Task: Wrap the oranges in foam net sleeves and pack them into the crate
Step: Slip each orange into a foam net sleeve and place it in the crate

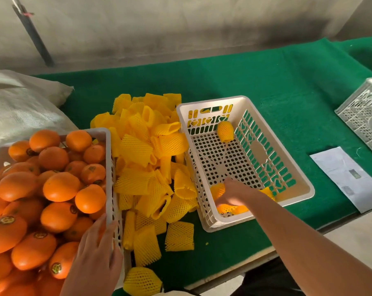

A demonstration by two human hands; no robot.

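Note:
A white perforated crate (296,189) sits on the green table. One sleeved orange (225,131) lies at its far end. At its near end are more sleeved oranges (232,209), and my right hand (234,194) reaches down among them, its fingers curled on one. On the left a white basket (108,150) is heaped with bare oranges (61,186). My left hand (95,251) hovers with relaxed fingers over that basket's near right corner. A pile of yellow foam net sleeves (151,163) lies between basket and crate.
A white sack (16,107) lies at the far left. A paper sheet (347,176) and a second white crate (364,116) are at the right. One sleeved orange (141,282) sits at the table's near edge. A dark pole (33,37) leans on the wall.

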